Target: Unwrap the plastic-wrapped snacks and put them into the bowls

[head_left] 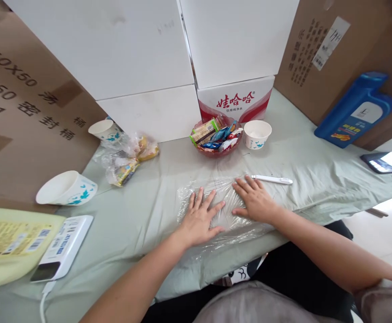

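A sheet of clear plastic film [227, 220] lies spread and wrinkled on the pale green cloth near the table's front edge. My left hand [199, 220] rests flat on its left part, fingers spread. On the right part of the film, my right hand [254, 202] lies palm down with its fingers apart. Just beyond the right fingertips is a slim white utility knife [272, 179], which looks closed. Behind the film stands a reddish glass bowl [216, 154] full of wrapped snacks [212, 134]. A white paper cup [257, 134] is beside it.
To the left are two more paper cups [69, 188], a plastic bag of snacks [128, 157], a white power bank [64, 246] with a cable, and a yellow container [10, 242]. Cardboard and white boxes [142, 45] line the back. A blue bottle [354, 112] and a phone [389, 160] are right.
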A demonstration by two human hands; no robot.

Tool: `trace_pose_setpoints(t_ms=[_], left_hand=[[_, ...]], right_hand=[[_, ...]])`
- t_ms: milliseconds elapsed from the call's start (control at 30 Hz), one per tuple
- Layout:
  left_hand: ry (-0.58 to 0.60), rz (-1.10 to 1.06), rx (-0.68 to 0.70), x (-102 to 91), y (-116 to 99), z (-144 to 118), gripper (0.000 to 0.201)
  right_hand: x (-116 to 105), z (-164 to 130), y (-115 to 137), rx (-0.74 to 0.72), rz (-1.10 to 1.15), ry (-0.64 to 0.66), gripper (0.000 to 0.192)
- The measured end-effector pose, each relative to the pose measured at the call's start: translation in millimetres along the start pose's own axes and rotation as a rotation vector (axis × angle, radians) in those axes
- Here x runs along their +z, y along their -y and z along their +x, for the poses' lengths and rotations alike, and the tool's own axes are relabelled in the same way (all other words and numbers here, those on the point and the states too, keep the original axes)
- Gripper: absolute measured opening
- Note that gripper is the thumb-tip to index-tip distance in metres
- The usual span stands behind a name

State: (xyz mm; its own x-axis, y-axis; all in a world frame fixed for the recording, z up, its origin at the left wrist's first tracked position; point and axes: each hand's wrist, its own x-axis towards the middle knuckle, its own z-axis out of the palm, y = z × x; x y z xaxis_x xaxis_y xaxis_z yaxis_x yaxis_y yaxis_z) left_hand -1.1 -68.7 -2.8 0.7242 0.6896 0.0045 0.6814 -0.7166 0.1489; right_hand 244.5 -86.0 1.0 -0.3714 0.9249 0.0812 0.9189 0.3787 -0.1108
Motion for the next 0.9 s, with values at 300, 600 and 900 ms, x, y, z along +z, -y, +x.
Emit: trace_pose_setpoints(t_ms=[300,600,900], left_hand=[[-0.143,0.031,-0.183,-15.9,20,10,0.058],[-0.229,0.111,-0.382,-25.7,51,9,0.048],[-0.015,0.002,-0.216,-11.9,39,16,0.076]], right_hand=[[6,0,-11,-0.117,-0.011,-0.031,0.097],[-8,1,-16,-0.089,0.029,-0.056,0.075],[11,21,-32,0.057,0.003,-0.066,0.104]])
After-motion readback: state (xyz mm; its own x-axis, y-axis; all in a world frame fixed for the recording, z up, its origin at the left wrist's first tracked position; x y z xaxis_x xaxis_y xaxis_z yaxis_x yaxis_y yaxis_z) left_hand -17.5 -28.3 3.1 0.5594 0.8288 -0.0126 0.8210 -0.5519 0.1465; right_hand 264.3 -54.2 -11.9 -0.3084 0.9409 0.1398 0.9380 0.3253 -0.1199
